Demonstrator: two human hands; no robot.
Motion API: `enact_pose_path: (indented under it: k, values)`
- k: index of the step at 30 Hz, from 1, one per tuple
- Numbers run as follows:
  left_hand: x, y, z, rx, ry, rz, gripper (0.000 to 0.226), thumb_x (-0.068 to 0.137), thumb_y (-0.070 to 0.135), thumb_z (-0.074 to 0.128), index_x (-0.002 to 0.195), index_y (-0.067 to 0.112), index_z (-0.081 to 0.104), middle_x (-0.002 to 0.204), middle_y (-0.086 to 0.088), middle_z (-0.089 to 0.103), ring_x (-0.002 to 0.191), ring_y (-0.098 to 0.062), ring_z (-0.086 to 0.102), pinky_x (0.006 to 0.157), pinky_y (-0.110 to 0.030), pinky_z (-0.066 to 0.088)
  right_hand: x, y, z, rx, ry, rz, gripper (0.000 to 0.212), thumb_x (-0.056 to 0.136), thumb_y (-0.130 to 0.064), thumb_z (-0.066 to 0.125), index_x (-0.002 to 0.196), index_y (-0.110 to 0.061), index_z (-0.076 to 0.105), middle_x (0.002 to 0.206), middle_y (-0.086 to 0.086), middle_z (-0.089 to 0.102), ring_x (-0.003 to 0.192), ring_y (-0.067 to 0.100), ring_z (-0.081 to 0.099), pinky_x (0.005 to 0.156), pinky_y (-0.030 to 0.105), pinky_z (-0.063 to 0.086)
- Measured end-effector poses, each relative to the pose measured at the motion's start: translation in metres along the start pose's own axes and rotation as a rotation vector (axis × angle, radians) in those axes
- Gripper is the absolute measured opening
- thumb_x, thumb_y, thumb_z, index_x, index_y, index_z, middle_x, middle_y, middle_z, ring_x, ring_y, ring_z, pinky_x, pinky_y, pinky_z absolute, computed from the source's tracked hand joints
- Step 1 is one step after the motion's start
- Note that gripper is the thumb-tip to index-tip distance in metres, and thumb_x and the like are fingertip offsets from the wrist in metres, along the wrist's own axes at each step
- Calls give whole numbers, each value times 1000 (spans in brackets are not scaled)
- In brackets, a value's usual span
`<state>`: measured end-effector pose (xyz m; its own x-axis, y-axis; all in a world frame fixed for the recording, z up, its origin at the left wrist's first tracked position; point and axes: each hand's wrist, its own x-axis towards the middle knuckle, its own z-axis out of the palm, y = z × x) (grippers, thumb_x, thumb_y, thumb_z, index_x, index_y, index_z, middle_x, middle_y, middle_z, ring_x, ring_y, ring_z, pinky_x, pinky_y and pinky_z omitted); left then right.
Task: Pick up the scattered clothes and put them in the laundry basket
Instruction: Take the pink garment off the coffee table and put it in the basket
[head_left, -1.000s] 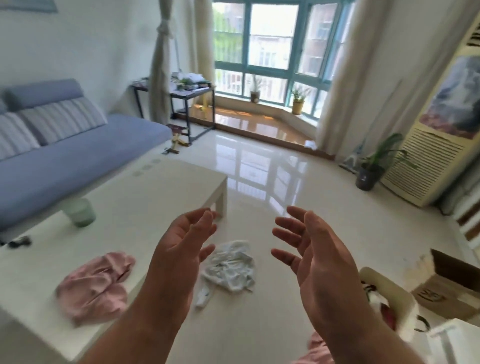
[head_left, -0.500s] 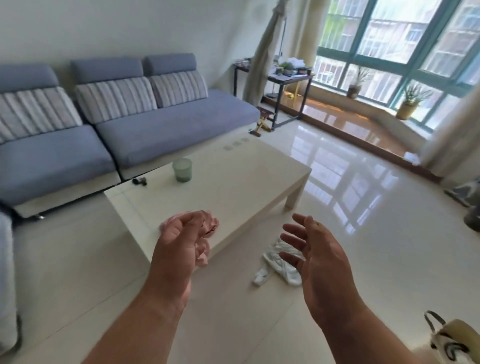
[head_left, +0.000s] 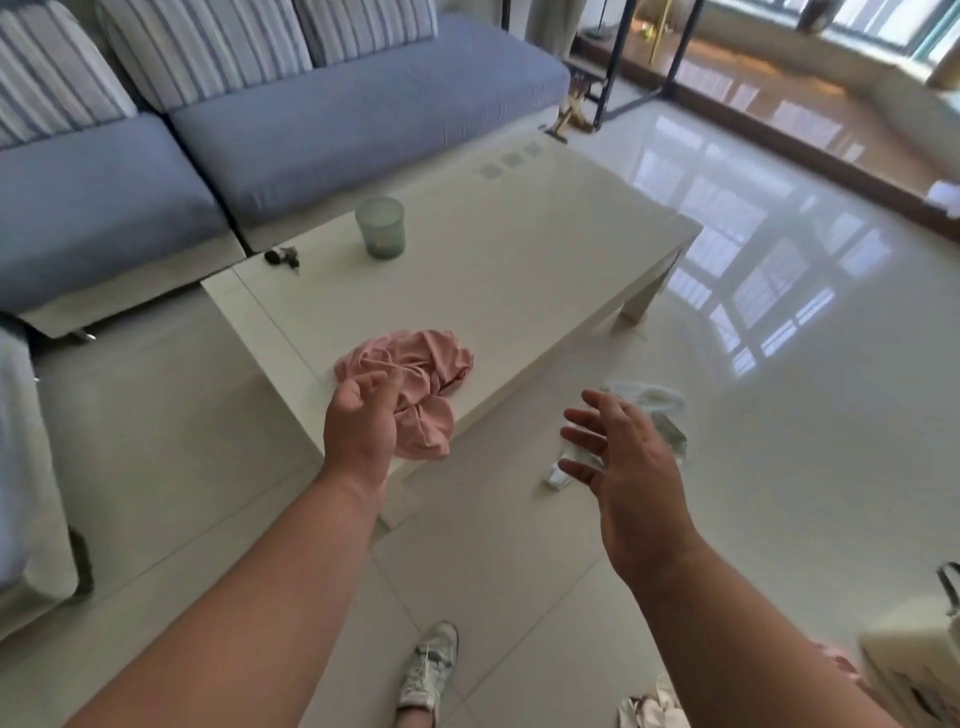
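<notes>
A blue sofa (head_left: 322, 104) stood at the far left, with a green cup (head_left: 380, 227) on the far side of the white table (head_left: 519, 260). The left hand (head_left: 361, 426), fingers loosely curled and gripping nothing, hovered over the pink garment (head_left: 421, 379) on the table's near corner. To the right, the right hand (head_left: 628, 457) was spread open above the white garment (head_left: 654, 410) on the floor.

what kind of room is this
Most likely a home living room: a blue upholstered sofa with striped cushions faces a low white coffee table on a glossy tiled floor, and a crumpled pink garment lies on the table's near corner.
</notes>
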<state>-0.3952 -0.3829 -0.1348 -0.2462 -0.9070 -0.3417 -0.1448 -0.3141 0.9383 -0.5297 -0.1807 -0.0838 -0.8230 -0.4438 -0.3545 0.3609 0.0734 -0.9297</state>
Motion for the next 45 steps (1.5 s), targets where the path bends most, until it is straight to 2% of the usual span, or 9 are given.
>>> enact_pose_path:
  k: [9,13,16,19,22,29,37,41,45]
  values:
    - [226,-118,42,625,-121,-116,54,83,46,82,124,19,59,125,-3,65,117,-30,66,90,-33,47,173,120,70,-116,-25,253,16,110,-42,55,115,-34,68,130,2,75,127,22,69,105,51,59]
    - [308,-156,51,1034,-165,-94,107,71,67,81,162,32,38,172,-17,25,158,-40,29,125,-47,31,219,162,85,-173,0,337,14,109,-44,55,111,-36,66,131,0,73,126,19,68,109,54,57]
    - [339,-171,63,1216,-181,-77,127,62,87,71,167,49,11,176,-18,4,163,-42,9,130,-52,19,236,178,91,-184,18,365,14,110,-42,55,111,-35,67,130,1,74,124,17,68,108,54,57]
    - [344,-193,76,1323,-263,-167,129,61,86,74,165,50,7,172,-21,10,157,-46,25,124,-53,29,243,186,89,-186,49,391,14,109,-41,55,113,-34,66,132,3,73,126,19,68,108,53,58]
    - [342,-218,73,1530,-311,-102,97,71,65,80,152,34,36,158,-26,31,140,-52,41,112,-54,45,242,187,83,-185,76,403,17,109,-43,56,117,-33,67,132,2,74,125,18,69,107,51,59]
    - [296,-169,106,1188,-369,102,35,86,39,73,112,16,69,119,-28,73,108,-47,69,79,-40,49,220,152,50,-156,143,402,31,108,-43,57,129,-24,69,130,1,74,123,15,69,105,50,60]
    - [133,-47,187,839,-661,253,50,68,38,71,117,28,74,113,-2,80,102,-30,74,84,-35,55,157,44,-16,-31,221,285,41,104,-44,64,142,-30,62,133,-10,69,124,9,65,102,48,61]
    - [39,-7,220,691,-824,305,34,70,28,75,103,32,76,97,12,80,93,-15,75,79,-28,56,117,-2,-72,17,281,258,24,103,-45,66,125,-34,68,123,-7,76,112,9,70,98,50,59]
    - [-57,11,261,557,-961,319,45,63,32,73,107,35,77,101,11,82,96,-14,78,90,-43,62,68,-27,-149,100,390,211,34,102,-46,67,132,-29,70,128,-4,78,110,8,72,101,54,59]
